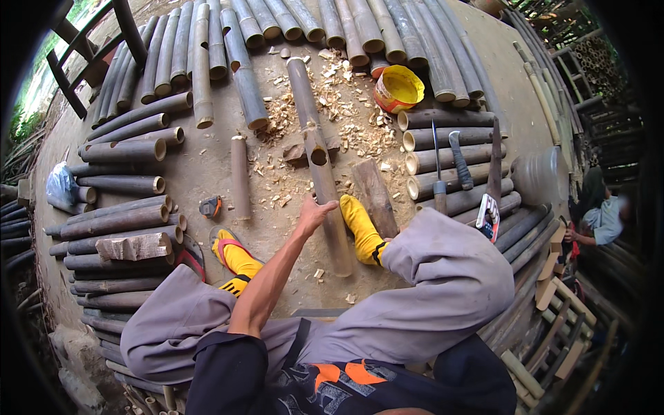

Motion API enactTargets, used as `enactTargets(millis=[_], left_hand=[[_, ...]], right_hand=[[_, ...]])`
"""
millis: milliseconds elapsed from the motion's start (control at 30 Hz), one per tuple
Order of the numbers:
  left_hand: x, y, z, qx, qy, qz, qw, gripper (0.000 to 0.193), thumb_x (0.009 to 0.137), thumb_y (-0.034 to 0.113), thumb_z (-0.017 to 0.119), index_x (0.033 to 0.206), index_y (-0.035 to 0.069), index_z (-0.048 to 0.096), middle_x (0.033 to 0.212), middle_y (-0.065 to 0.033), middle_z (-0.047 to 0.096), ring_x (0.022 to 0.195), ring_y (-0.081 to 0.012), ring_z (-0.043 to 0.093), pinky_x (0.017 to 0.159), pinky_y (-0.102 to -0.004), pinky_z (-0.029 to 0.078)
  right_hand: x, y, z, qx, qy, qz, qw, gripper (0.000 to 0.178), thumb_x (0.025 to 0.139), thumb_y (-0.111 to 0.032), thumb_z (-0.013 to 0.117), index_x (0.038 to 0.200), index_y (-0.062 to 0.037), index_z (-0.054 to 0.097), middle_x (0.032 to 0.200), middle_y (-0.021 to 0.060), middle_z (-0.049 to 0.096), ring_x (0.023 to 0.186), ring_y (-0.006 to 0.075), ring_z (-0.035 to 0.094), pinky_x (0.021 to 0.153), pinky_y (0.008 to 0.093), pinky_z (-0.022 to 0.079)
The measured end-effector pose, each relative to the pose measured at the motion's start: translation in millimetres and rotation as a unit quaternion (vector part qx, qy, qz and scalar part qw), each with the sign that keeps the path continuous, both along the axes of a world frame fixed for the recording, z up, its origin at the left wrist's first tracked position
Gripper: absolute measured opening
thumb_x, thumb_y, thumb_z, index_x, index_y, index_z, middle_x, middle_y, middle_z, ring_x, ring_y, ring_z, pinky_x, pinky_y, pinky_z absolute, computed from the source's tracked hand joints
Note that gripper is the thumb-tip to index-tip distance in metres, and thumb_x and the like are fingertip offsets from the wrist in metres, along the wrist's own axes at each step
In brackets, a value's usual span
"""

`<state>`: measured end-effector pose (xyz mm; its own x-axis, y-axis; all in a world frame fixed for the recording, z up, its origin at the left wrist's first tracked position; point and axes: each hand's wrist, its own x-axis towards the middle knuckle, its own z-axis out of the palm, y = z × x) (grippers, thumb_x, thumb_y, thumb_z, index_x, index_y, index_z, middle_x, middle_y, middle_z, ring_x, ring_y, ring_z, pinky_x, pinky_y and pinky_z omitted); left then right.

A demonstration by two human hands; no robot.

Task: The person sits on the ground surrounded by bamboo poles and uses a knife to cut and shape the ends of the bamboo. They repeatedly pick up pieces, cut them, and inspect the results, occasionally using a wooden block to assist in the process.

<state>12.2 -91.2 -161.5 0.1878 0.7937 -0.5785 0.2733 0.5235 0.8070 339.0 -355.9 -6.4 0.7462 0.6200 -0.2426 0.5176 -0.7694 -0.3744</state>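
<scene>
My left hand (317,213) is closed round a long bamboo pole (323,181) that runs away from me across the ground. A notch is cut in the pole near its middle joint. Beneath that part lies a rough wooden block (296,153). My foot in a yellow sock (357,225) rests against the pole's right side, just by the hand. Right of the pole is a flat wooden plank (375,196). A short bamboo piece (239,178) and a tape measure (210,206) lie to the left. My right hand is out of sight.
Cut bamboo poles (200,69) lie in rows around the work spot. Wood chips (360,131) litter the ground near a yellow tub (399,90). On the right-hand poles rest a chisel (439,185), a dark-handled tool (459,160) and a saw (494,169). Another person (603,218) sits far right.
</scene>
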Motion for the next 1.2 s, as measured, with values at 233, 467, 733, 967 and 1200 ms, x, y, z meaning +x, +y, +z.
enactTargets(millis=[233,467,733,967,1200], left_hand=[[33,2,2,0.005,0.017,0.144,0.989,0.062,0.061,0.018,0.076,0.114,-0.004,0.053,0.099,-0.0132,0.064,0.085,-0.0223,0.063,0.076,-0.0342,0.052],[-13,83,128,0.316,-0.092,0.077,0.941,0.070,0.056,0.027,0.079,0.113,-0.001,0.050,0.097,-0.0131,0.062,0.083,-0.0209,0.063,0.073,-0.0333,0.056],[-30,142,230,0.359,-0.222,0.061,0.905,0.050,0.059,0.005,0.078,0.103,0.004,0.055,0.085,-0.0073,0.067,0.077,-0.0153,0.065,0.071,-0.0303,0.056],[-40,150,256,0.415,-0.203,0.085,0.883,0.040,0.062,0.003,0.078,0.097,0.002,0.058,0.083,-0.0066,0.068,0.072,-0.0155,0.066,0.069,-0.0304,0.056],[-46,157,275,0.439,-0.182,0.079,0.876,0.032,0.063,0.005,0.078,0.091,0.001,0.061,0.081,-0.0070,0.068,0.072,-0.0152,0.066,0.068,-0.0291,0.054]], right_hand=[[0,-31,-25,-0.015,0.036,-0.010,0.999,0.061,0.071,-0.024,0.077,0.119,0.0025,0.052,0.105,0.0229,0.059,0.100,0.0353,0.057,0.089,0.0430,0.044],[41,-1,11,-0.005,0.011,0.017,1.000,0.061,0.070,-0.025,0.078,0.118,0.0025,0.052,0.104,0.0226,0.060,0.098,0.0347,0.057,0.087,0.0427,0.044],[53,27,26,0.009,0.014,0.032,0.999,0.061,0.069,-0.026,0.078,0.117,0.0025,0.053,0.102,0.0222,0.060,0.097,0.0341,0.058,0.085,0.0423,0.045],[26,16,-6,0.001,0.051,0.044,0.998,0.062,0.069,-0.027,0.079,0.116,0.0024,0.053,0.101,0.0219,0.060,0.095,0.0335,0.058,0.084,0.0420,0.045],[26,14,-12,0.003,0.059,0.044,0.997,0.062,0.068,-0.028,0.080,0.115,0.0024,0.054,0.100,0.0216,0.060,0.093,0.0329,0.058,0.082,0.0417,0.045]])
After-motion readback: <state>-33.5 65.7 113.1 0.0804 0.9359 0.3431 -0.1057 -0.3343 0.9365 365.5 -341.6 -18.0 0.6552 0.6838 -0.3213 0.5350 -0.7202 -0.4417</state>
